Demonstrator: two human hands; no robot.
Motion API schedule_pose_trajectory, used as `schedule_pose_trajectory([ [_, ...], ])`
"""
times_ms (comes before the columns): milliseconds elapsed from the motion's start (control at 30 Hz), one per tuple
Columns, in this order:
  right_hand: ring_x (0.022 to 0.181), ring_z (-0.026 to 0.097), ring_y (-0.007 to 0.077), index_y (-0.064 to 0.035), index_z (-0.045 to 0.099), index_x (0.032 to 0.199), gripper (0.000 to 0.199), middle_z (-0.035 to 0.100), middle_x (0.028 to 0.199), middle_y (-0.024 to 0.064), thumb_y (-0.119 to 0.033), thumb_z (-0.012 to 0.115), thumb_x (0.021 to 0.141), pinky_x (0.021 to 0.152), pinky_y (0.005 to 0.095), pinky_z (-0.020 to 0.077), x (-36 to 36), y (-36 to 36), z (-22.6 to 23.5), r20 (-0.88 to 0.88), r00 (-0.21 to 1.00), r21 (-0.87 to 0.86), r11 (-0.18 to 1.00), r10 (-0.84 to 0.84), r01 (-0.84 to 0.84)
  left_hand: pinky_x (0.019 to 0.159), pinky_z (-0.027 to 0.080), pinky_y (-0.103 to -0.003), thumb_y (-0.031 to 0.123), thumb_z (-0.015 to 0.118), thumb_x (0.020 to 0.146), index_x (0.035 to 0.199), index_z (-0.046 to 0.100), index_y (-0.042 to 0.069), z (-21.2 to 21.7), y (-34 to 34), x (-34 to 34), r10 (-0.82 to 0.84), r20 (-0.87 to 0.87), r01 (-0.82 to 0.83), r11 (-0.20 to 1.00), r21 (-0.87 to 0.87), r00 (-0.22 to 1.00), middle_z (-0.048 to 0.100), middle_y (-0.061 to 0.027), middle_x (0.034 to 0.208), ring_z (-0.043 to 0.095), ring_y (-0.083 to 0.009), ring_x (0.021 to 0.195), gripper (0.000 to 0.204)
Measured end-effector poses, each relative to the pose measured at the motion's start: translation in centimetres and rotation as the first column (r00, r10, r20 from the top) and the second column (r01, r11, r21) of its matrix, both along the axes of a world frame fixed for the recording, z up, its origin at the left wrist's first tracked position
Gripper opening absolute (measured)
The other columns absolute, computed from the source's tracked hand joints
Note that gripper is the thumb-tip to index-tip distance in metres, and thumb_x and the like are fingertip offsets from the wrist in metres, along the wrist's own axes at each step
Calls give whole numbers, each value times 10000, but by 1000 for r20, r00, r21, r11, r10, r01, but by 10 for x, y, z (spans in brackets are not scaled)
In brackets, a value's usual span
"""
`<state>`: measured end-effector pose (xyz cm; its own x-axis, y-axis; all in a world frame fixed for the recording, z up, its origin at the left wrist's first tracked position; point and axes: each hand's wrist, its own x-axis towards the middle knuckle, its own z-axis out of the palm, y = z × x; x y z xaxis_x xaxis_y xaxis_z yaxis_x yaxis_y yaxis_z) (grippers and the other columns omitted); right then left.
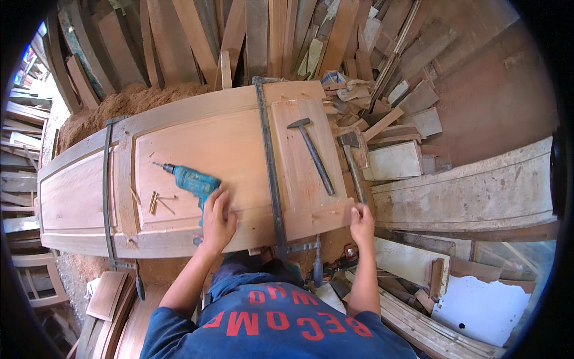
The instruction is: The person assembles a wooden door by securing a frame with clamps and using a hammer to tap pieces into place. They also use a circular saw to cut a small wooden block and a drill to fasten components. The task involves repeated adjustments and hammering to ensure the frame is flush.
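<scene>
While my left grip curls at the handle of the drill on the door, my right grip curls at its near-right corner; I cannot tell whether either pinches anything.

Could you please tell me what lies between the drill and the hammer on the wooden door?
In the head view, a long dark clamp bar lies between the drill and the hammer, crossing the wooden door.

The door carries a drill at your left fingers, dowels farther left, and a hammer left of your right fingers.
</scene>
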<state>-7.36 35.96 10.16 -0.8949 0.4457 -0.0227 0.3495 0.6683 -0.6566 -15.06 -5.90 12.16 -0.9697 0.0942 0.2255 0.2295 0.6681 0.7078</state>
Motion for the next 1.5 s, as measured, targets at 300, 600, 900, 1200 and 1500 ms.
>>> schedule_pose_trajectory([
  [300, 1017, 671, 206, -43, 558, 1232, 475, 685, 1121, 111, -473, 521, 1033, 856, 375, 546, 192, -30, -56, 483, 823, -825, 471, 300, 313, 974, 509, -377, 228, 692, 918, 1269, 624, -7, -31, 6, 199, -355, 804, 45, 924, 381, 477, 671, -191, 1240, 653, -270, 1130, 428],
  [600, 867, 669, 184, -87, 511, 1265, 459, 668, 963, 51, -410, 646, 967, 774, 346, 528, 203, -48, -80, 351, 877, -921, 287, 328, 261, 920, 514, -362, 497, 707, 883, 1245, 643, -66, -118, 213, 183, -425, 845, -72, 880, 470, 323, 695, -172, 1165, 657, -245, 1057, 673],
  [900, 765, 653, 259, 19, 620, 1035, 287, 656, 893, 132, -215, 689, 883, 686, 408, 556, 185, -54, -111, 282, 906, -959, 57, 316, 278, 692, 606, -410, 607, 704, 804, 985, 732, -88, -87, 232, 153, -233, 963, 245, 950, 195, 134, 739, -209, 939, 743, -306, 733, 719],
  [1200, 664, 601, 192, -23, 593, 960, 110, 606, 785, 83, -131, 614, 958, 610, 362, 522, 184, -60, -104, 279, 899, -918, 369, 339, 146, 951, 530, -438, 506, 596, 883, 1119, 704, -66, -91, 232, 150, -370, 919, 257, 909, 327, 138, 687, -263, 1171, 675, -376, 1102, 629],
  [1500, 548, 601, 183, 9, 466, 1193, 259, 598, 798, 93, -69, 576, 972, 474, 338, 515, 205, -61, -153, 322, 942, 26, 994, 95, -109, 836, 542, -411, 414, 633, 956, 1011, 724, 48, -171, 254, 175, -939, 344, -292, 337, 895, -31, 723, -113, 963, 689, -227, 884, 381],
])
